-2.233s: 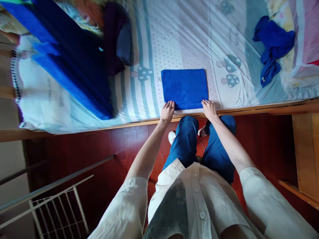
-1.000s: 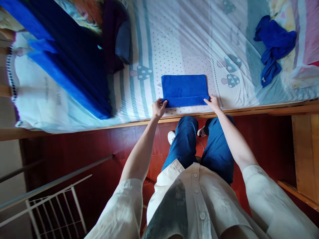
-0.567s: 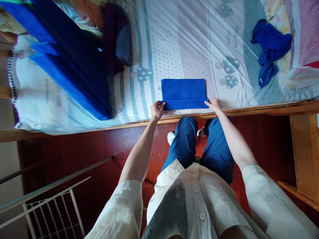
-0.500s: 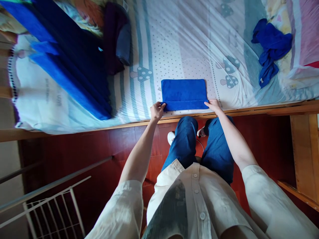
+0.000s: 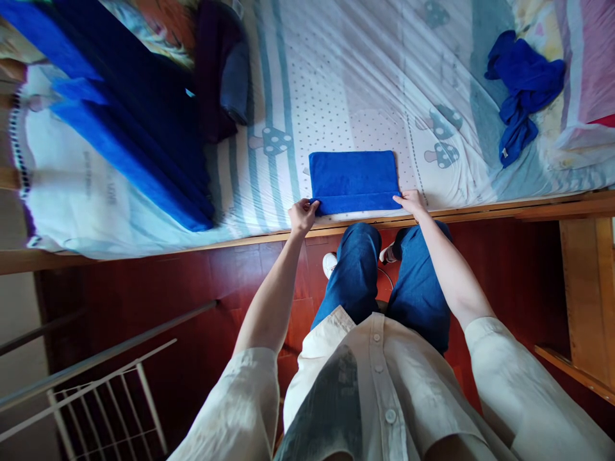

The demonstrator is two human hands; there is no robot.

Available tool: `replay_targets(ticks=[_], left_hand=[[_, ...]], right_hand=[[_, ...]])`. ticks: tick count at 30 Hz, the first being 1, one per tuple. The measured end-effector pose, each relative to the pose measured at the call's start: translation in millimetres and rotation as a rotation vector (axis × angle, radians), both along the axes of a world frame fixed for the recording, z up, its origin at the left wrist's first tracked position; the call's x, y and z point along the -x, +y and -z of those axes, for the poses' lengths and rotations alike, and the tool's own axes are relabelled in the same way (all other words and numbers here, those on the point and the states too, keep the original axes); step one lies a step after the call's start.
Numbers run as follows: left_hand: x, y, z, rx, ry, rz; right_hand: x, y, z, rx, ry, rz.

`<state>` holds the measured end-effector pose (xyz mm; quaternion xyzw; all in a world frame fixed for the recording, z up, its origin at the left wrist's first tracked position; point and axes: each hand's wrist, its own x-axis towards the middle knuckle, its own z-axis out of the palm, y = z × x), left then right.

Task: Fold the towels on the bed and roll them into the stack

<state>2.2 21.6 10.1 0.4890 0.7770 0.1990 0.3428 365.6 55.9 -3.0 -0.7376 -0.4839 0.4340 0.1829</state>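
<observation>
A blue towel (image 5: 354,174) lies flat on the bed in front of me, with a narrow strip folded up along its near edge. My left hand (image 5: 303,214) pinches the near left corner of that strip between thumb and fingers. At the opposite end, my right hand (image 5: 411,203) grips the near right corner. A small pale tag shows at the towel's left side. Off to the right, a crumpled blue cloth (image 5: 531,83) lies near the pink bedding.
Long blue folded cloths (image 5: 139,115) and a dark purple bundle (image 5: 214,70) lie on the left of the bed (image 5: 346,83). The wooden bed edge (image 5: 269,240) runs just before my knees. A white wire rack (image 5: 110,410) stands on the floor at lower left.
Both hands keep hold of the towel's near corners, and its folded strip looks the same. The view has shifted only slightly.
</observation>
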Motion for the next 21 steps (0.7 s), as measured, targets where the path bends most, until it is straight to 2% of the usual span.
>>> replay_targets(ticks=[13,21], left_hand=[[-2.8,0.2,-2.3,0.0,0.001,-0.025],[-2.3,0.3,-0.8,0.004,0.002,-0.024]], right_hand=[[0.9,1.5,0.4,-0.004,0.001,0.0],[5.4,0.8,-9.2,0.03,-0.136,0.014]])
